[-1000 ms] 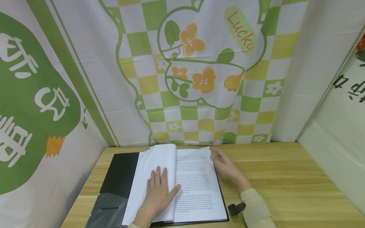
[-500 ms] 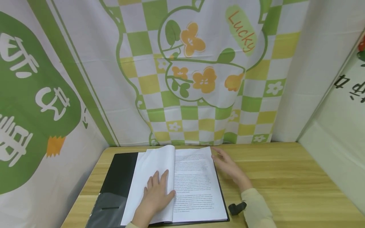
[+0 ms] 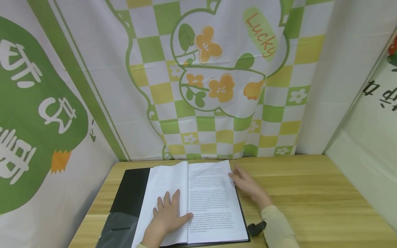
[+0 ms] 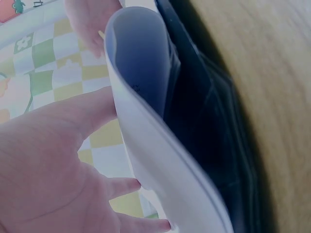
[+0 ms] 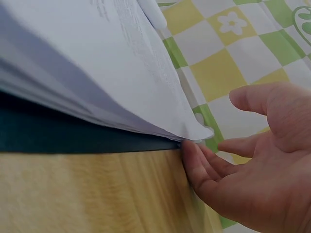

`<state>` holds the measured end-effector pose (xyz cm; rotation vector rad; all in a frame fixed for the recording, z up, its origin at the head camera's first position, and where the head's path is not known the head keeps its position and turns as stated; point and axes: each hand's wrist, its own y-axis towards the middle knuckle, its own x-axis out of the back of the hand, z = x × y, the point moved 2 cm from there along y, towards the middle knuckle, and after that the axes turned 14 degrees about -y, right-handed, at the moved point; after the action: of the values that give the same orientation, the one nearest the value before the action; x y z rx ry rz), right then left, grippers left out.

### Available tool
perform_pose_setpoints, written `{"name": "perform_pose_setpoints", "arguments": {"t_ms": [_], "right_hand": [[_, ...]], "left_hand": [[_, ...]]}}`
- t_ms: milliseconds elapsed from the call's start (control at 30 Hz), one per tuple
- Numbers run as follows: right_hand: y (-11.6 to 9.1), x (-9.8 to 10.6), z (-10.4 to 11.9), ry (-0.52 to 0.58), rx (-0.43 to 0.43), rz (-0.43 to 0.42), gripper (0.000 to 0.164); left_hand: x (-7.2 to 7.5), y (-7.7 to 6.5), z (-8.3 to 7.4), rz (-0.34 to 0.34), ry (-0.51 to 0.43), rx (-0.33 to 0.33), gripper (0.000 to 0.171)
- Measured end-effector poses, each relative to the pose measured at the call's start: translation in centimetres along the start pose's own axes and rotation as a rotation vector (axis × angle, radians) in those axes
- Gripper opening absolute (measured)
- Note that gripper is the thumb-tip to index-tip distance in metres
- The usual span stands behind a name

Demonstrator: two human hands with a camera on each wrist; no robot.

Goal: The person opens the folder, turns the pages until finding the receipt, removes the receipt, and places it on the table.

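Nearest us, the left hand (image 3: 165,218) lies over the left-hand pages (image 3: 165,179) of a black folder (image 3: 130,193). We note its fingers straight and spread, the thumb reaching out to the crease; it grips nothing. From the left wrist we see fingertips touching the white paper, which bends over in a rounded loop near the crease.

To the right at the near side, a pale right sleeve (image 3: 277,224) runs up beside a small black object (image 3: 256,228), which sits just off the folder's lower right corner.

The folder lies spread on the wooden table (image 3: 310,193), the bare black cover at left and the printed page (image 3: 211,199) at right. We find its lines of text too small to read.

Farther off, the right hand (image 3: 248,184) is at the page's upper right edge. From the right wrist we see its thumb standing clear, the lower fingers loosely bent with tips at the corner of sheets and cover; nothing is pinched. Which layer they touch, we cannot tell.

Behind the table we record a checkered cloth (image 3: 223,137) in green, yellow and white, with orange flowers and "Lucky" lettering (image 3: 260,32)
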<state>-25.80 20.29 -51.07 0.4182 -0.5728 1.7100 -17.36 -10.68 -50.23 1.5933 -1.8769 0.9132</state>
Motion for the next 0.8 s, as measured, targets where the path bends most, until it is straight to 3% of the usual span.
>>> {"name": "perform_pose_setpoints", "arguments": {"t_ms": [233,467,800], "right_hand": [[0.36,-0.90,-0.10,-0.033,0.002,-0.008,0.065],[0.56,-1.09,-0.11,-0.053,0.002,-0.017,0.067],[0.75,-0.98,-0.26,0.000,-0.021,-0.053,0.053]], "left_hand": [[-0.06,-0.15,-0.12,0.014,-0.015,-0.004,0.100],[0.07,-0.18,-0.16,0.012,-0.004,-0.011,0.101],[-0.48,0.17,0.51,-0.009,-0.020,-0.029,0.103]]}}
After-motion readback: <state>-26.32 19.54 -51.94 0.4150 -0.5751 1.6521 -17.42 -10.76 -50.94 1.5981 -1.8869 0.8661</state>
